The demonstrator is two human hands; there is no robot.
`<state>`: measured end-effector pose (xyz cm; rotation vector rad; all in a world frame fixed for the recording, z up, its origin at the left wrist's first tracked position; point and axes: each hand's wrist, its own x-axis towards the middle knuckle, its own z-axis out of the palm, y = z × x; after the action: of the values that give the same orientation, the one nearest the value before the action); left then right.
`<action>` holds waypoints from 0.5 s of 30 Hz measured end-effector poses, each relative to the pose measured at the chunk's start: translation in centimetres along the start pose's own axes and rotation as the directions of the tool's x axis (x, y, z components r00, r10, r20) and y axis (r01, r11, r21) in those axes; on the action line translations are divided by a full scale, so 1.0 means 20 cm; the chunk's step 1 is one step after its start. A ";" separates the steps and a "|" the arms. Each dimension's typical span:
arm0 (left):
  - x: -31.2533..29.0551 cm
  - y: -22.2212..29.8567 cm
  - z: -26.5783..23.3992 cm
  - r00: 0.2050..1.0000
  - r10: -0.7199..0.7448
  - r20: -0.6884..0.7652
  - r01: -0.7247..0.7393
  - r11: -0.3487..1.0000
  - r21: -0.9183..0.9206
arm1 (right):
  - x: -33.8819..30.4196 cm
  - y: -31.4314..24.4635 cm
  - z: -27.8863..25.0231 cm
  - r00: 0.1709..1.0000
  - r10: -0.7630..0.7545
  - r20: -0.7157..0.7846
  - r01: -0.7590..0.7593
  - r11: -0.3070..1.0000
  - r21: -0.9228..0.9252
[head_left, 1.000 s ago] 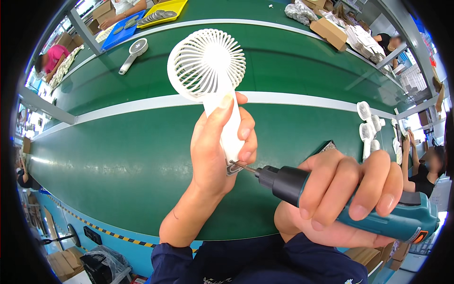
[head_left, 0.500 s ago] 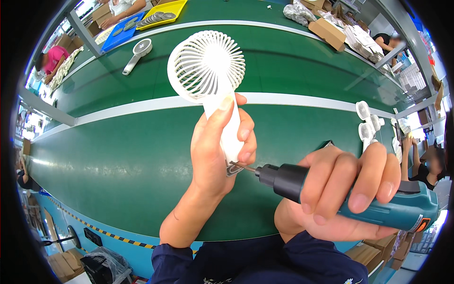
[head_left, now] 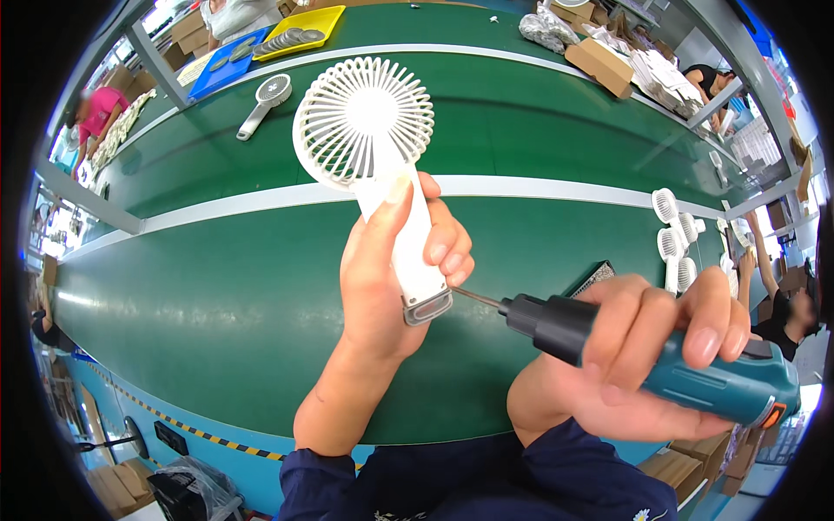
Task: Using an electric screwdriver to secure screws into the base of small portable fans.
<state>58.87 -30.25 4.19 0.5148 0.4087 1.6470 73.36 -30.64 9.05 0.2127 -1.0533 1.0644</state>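
A white handheld fan (head_left: 410,252) with a round slatted grille is gripped round its handle by my left hand (head_left: 372,300), thumb along the front. It stands tilted, grille up, with a grey loop-shaped piece (head_left: 427,306) at its lower end. My right hand (head_left: 638,347) is wrapped round a teal and black electric screwdriver (head_left: 552,323), which points left. Its thin bit (head_left: 478,299) reaches the right corner of the handle's lower end. Whether the tip touches or sits in a screw, I cannot tell.
A small dark tray of tiny parts (head_left: 599,276) lies partly behind my right hand. Several white fans (head_left: 673,247) stand at the right. Across the white divider (head_left: 521,186) lies another fan (head_left: 265,104). Yellow (head_left: 321,21) and blue trays (head_left: 228,76) and a cardboard box (head_left: 599,65) sit farther back.
The fan has shifted slightly left and turned, showing more of its lower end. The screwdriver has moved a little right, its bit now at the handle's right corner.
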 end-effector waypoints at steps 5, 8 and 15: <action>0.00 0.00 0.00 0.999 -0.012 0.037 0.012 1.000 -0.024 | 0.00 -0.01 -0.01 0.999 0.030 0.044 -0.029 0.999 -0.036; 0.01 -0.02 0.01 0.999 -0.025 0.039 0.026 0.999 -0.027 | 0.01 -0.01 -0.03 0.999 0.026 0.038 -0.025 0.999 -0.027; 0.00 -0.01 0.00 0.999 -0.026 0.023 0.027 0.999 -0.018 | 0.00 0.02 0.00 0.999 0.023 0.030 -0.021 0.999 -0.045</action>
<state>58.99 -30.13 4.07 0.5125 0.3819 1.6162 72.98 -30.42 8.87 0.1815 -1.1079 1.0591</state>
